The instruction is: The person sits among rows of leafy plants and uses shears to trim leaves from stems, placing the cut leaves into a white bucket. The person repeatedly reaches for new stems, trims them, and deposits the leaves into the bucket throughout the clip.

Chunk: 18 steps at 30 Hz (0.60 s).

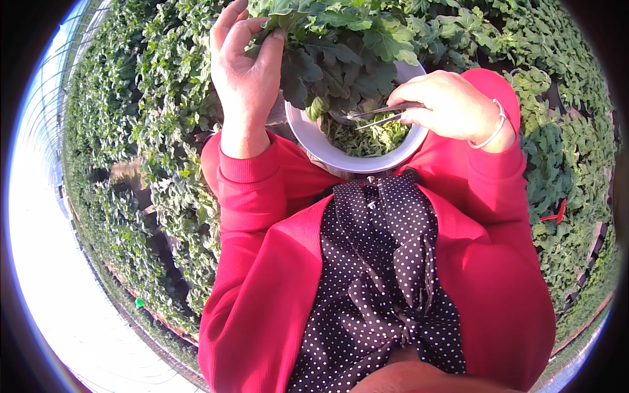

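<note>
My left hand point(250, 69) is raised at the top of the head view, its thumb and fingers pinching a leaf at the edge of a leafy green plant point(344, 69). Broad lobed leaves hang from this plant over a white bucket point(354, 164) between my knees. My right hand point(437, 105) holds metal tweezers point(385, 109) over the bucket. Their two tips are apart, pointing left, with nothing visible between them. Inside the bucket lie pale green plant pieces point(381, 137). The plant's base is hidden by its leaves.
Dense rows of potted plants point(172, 118) flank me on the left, with more plants point(545, 147) on the right. A red object point(555, 213) sits among the right-hand leaves. Curved greenhouse framing point(42, 113) rises at the far left.
</note>
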{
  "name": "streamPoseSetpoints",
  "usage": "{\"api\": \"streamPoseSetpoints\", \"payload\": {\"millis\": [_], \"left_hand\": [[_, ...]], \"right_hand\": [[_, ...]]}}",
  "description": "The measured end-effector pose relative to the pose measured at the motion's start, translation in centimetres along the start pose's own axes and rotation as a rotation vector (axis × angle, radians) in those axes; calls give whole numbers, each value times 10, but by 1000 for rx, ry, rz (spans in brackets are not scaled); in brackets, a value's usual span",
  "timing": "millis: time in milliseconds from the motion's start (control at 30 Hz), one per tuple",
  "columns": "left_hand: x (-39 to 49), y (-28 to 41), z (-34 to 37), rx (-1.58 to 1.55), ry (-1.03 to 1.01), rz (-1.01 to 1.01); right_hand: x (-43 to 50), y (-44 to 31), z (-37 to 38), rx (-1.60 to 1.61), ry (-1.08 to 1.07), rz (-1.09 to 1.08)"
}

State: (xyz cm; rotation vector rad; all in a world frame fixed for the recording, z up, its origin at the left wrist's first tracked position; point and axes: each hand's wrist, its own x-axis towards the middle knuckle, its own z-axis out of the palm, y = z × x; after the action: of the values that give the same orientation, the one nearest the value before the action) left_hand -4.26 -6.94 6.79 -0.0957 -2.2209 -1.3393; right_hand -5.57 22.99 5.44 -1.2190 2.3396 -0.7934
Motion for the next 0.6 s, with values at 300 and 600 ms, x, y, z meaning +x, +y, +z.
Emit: {"api": "streamPoseSetpoints", "payload": {"millis": [300,600], "left_hand": [[2,-5,-1,-184,-42,-78],[-2,-3,1,-207,-11,-64]], "right_hand": [[27,-17,5,255,544,44],[65,-25,33,74,594,122]]}}
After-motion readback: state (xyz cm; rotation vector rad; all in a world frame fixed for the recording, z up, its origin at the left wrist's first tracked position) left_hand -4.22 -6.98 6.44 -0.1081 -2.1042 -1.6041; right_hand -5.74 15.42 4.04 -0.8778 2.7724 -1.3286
